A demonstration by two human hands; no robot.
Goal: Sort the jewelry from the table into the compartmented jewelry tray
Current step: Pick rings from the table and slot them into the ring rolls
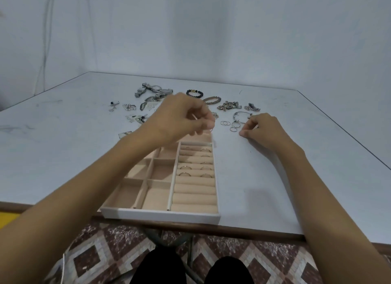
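Observation:
A beige compartmented jewelry tray (160, 215) lies at the table's near edge. Several rings sit in the ring rolls (195, 169) on its right side; its square compartments on the left look bare. My left hand (182, 116) hovers over the tray's far end, fingers curled, pinching a thin ring (211, 130). My right hand (264, 129) rests on the table right of the tray, fingers curled, fingertips down beside loose rings (229, 126). Whether it holds anything is hidden.
Jewelry is spread across the table beyond the tray: watches (155, 90), a black bead bracelet (194, 92), a brown bead bracelet (212, 100), chains (228, 105), a silver bangle (242, 115), earrings (129, 107) at the left. A wall stands behind.

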